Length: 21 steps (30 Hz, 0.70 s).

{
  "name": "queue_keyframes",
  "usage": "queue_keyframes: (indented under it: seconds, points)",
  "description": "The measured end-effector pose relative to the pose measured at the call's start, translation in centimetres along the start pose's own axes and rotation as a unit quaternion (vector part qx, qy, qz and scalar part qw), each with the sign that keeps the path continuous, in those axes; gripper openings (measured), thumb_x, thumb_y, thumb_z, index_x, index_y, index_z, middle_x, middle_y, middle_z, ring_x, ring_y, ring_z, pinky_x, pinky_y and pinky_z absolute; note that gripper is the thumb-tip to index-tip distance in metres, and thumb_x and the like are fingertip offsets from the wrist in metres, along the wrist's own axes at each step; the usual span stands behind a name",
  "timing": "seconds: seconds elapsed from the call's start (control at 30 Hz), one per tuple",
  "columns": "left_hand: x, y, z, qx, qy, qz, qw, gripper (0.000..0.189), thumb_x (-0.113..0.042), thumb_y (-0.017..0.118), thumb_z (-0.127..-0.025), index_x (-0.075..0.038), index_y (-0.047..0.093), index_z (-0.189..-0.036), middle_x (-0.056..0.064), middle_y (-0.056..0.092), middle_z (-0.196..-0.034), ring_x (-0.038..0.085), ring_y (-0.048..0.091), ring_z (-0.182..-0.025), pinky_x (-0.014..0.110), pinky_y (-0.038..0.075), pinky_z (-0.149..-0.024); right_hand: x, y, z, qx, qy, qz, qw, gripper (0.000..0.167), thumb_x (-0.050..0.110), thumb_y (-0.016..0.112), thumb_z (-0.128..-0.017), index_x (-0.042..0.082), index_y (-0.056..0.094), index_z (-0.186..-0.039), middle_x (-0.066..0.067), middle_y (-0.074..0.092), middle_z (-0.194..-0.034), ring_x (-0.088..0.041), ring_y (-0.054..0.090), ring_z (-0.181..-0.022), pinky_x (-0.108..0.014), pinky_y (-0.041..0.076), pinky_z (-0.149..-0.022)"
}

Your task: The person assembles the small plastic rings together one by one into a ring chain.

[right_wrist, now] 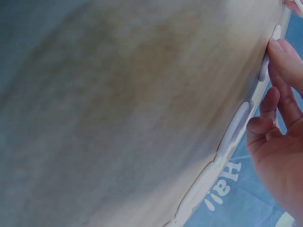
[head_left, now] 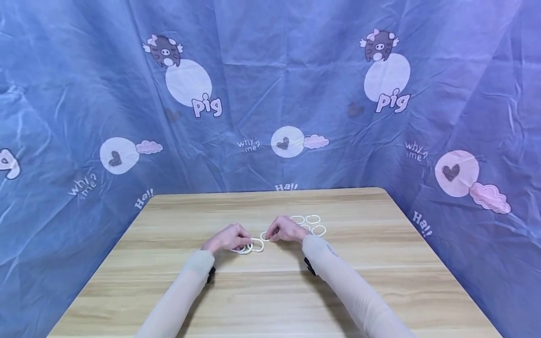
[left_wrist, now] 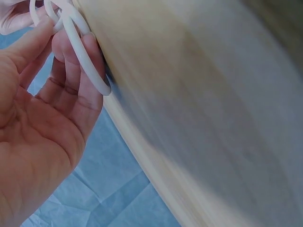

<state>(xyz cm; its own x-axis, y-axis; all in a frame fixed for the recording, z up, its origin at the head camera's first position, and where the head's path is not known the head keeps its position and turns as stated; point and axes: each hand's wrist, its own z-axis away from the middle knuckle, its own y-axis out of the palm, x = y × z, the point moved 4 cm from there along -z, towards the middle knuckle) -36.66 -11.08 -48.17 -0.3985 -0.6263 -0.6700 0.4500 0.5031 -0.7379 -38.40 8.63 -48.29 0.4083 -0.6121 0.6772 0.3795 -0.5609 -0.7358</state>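
A small cluster of white rings (left_wrist: pixel 79 53) that overlap is pinched between the thumb and fingers of the left hand (head_left: pixel 229 237) near the middle of the wooden table (head_left: pixel 270 300). Another white ring (right_wrist: pixel 264 69), seen just beside the cluster, is pinched at the tabletop by the thumb and a finger of the right hand (head_left: pixel 286 229), though whether the cluster is touched by it cannot be told. Several loose rings (right_wrist: pixel 234 125) are laid flat beyond the right hand, partly hidden by it.

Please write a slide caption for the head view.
Left hand and right hand pinch white rings at a wooden table.
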Motion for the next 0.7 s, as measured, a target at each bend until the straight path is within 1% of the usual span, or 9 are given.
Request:
queue_keyframes:
  seconds: [0.1, 0.17, 0.23, 0.37, 0.43, 0.53, 0.6, 0.7]
  points:
    - [0.04, 0.04, -0.02, -0.001, 0.001, 0.003, 1.0, 0.019, -0.017, 0.065, -0.094, -0.009, 0.076, -0.081, -0.006, 0.055, -0.056, 0.003, 0.046, -0.047, 0.017, 0.038, -0.046, 0.03, 0.02, 0.05, 0.006, -0.01, -0.004, 0.9999, 0.02, 0.0, 0.081, -0.074, 0.01, 0.078, -0.091, -0.001, 0.075, -0.086, -0.007, 0.063, -0.075, -0.02, 0.051, -0.074]
    - [0.01, 0.02, 0.03, 0.001, -0.002, 0.003, 1.0, 0.018, -0.017, 0.065, -0.094, -0.008, 0.076, -0.083, -0.005, 0.056, -0.057, 0.003, 0.047, -0.047, 0.017, 0.038, -0.046, 0.05, -0.04, 0.05, 0.004, -0.022, 0.004, 0.9997, 0.021, 0.001, 0.082, -0.073, 0.009, 0.078, -0.093, -0.002, 0.074, -0.085, -0.007, 0.063, -0.075, -0.019, 0.051, -0.073]
    - [-0.11, -0.03, 0.13, 0.003, -0.003, 0.005, 1.0, 0.017, -0.017, 0.065, -0.094, -0.009, 0.076, -0.084, -0.003, 0.057, -0.058, 0.004, 0.048, -0.048, 0.017, 0.039, -0.046, 0.03, -0.11, 0.1, 0.004, -0.022, 0.014, 0.9997, 0.023, 0.004, 0.082, -0.073, 0.009, 0.077, -0.095, -0.002, 0.072, -0.086, -0.01, 0.06, -0.077, -0.02, 0.049, -0.073]
    - [-0.13, -0.03, 0.3, 0.003, 0.0, 0.006, 1.0, 0.016, -0.016, 0.065, -0.094, -0.01, 0.077, -0.084, -0.001, 0.06, -0.06, 0.005, 0.05, -0.05, 0.017, 0.04, -0.047, -0.01, -0.2, 0.2, -0.003, -0.021, 0.035, 0.9992, 0.025, 0.008, 0.084, -0.073, 0.01, 0.077, -0.097, -0.004, 0.067, -0.093, -0.016, 0.057, -0.086, -0.027, 0.047, -0.077]
    - [-0.08, 0.06, 0.38, 0.003, 0.002, 0.005, 1.0, 0.017, -0.016, 0.065, -0.094, -0.01, 0.076, -0.083, -0.001, 0.06, -0.06, 0.005, 0.05, -0.05, 0.017, 0.04, -0.047, 0.0, -0.14, 0.22, -0.002, -0.023, 0.046, 0.9987, 0.024, 0.01, 0.084, -0.073, 0.011, 0.077, -0.096, -0.004, 0.065, -0.098, -0.017, 0.056, -0.091, -0.031, 0.046, -0.081]
    - [-0.11, 0.16, 0.48, 0.005, 0.004, 0.007, 0.9999, 0.018, -0.016, 0.064, -0.095, -0.009, 0.076, -0.083, -0.002, 0.058, -0.059, 0.004, 0.048, -0.049, 0.016, 0.04, -0.047, 0.0, -0.02, 0.25, 0.002, -0.024, 0.057, 0.9981, 0.02, 0.012, 0.083, -0.074, 0.012, 0.077, -0.093, -0.002, 0.067, -0.103, -0.016, 0.056, -0.094, -0.034, 0.047, -0.086]
    - [-0.23, 0.16, 0.51, 0.006, 0.007, 0.012, 0.9999, 0.018, -0.015, 0.064, -0.095, -0.008, 0.075, -0.084, -0.002, 0.057, -0.059, 0.004, 0.048, -0.049, 0.016, 0.039, -0.047, -0.01, -0.01, 0.24, 0.001, -0.024, 0.063, 0.9977, 0.017, 0.012, 0.083, -0.074, 0.012, 0.078, -0.09, -0.001, 0.069, -0.101, -0.014, 0.057, -0.092, -0.032, 0.047, -0.086]
    - [-0.42, 0.11, 0.5, 0.004, 0.01, 0.016, 0.9998, 0.018, -0.015, 0.064, -0.095, -0.006, 0.075, -0.084, -0.003, 0.056, -0.059, 0.004, 0.048, -0.049, 0.016, 0.039, -0.047, 0.02, -0.05, 0.27, 0.001, -0.015, 0.058, 0.9982, 0.014, 0.01, 0.083, -0.074, 0.012, 0.077, -0.086, 0.001, 0.071, -0.094, -0.012, 0.057, -0.084, -0.029, 0.047, -0.08]
